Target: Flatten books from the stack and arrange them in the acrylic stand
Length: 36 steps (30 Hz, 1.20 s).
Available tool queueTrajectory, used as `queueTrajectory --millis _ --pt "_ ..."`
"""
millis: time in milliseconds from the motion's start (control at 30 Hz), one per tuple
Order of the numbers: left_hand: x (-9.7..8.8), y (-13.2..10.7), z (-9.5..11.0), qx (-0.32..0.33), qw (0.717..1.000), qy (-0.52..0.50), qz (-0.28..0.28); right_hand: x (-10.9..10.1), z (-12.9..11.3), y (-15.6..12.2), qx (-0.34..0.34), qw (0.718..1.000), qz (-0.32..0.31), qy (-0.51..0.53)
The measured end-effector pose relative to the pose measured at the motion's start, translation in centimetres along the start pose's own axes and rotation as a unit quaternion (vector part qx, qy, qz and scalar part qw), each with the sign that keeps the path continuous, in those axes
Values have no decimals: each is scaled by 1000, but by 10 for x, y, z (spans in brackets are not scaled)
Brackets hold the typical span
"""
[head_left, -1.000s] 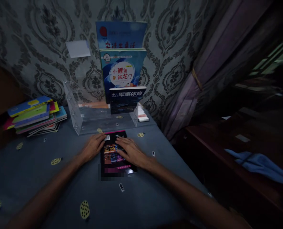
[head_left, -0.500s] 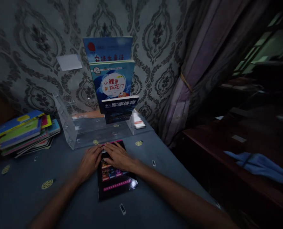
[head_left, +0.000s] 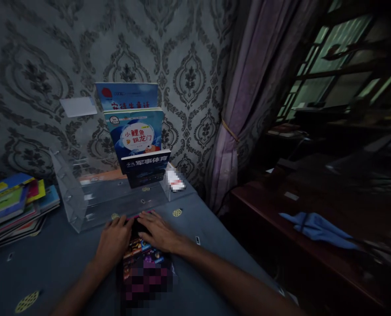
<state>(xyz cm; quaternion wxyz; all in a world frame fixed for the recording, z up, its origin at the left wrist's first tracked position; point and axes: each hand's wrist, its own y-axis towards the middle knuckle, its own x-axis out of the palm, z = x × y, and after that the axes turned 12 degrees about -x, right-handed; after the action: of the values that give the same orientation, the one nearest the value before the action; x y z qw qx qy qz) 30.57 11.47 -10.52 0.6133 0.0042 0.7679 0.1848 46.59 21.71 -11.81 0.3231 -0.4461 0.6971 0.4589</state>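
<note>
A dark book with a pink edge lies flat on the blue-grey tablecloth, just in front of a clear acrylic display rack. My left hand rests on the book's upper left corner, fingers stretched forward. Over its upper right part lies my right hand, fingers flat and apart. Three books stand stepped in the rack: a dark one in front, a light blue one behind it, a blue one at the back.
A pile of colourful books lies at the left edge. Patterned wallpaper backs the rack. A purple curtain hangs at the right, beside a dark wooden surface with a blue cloth. The table's edge runs diagonally at the lower right.
The view has swung right and up, so everything sits lower and further left. Both hands have slid towards the book's top edge, close to the rack's front lip.
</note>
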Motion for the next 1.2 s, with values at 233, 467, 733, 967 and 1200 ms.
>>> queueTrajectory --millis 233,467,733,967,1200 --pt "13 3 3 18 999 -43 7 3 3 -9 42 997 52 -26" --pt "-5 12 12 -11 996 -14 -85 2 5 -17 65 994 85 -25" --pt "-11 16 29 11 997 2 -77 5 6 -16 54 994 91 -36" --pt "-10 12 29 12 997 17 -73 -1 1 -16 89 991 82 -50" --pt "3 8 26 12 998 -29 -53 -4 -10 -24 99 993 63 -29"
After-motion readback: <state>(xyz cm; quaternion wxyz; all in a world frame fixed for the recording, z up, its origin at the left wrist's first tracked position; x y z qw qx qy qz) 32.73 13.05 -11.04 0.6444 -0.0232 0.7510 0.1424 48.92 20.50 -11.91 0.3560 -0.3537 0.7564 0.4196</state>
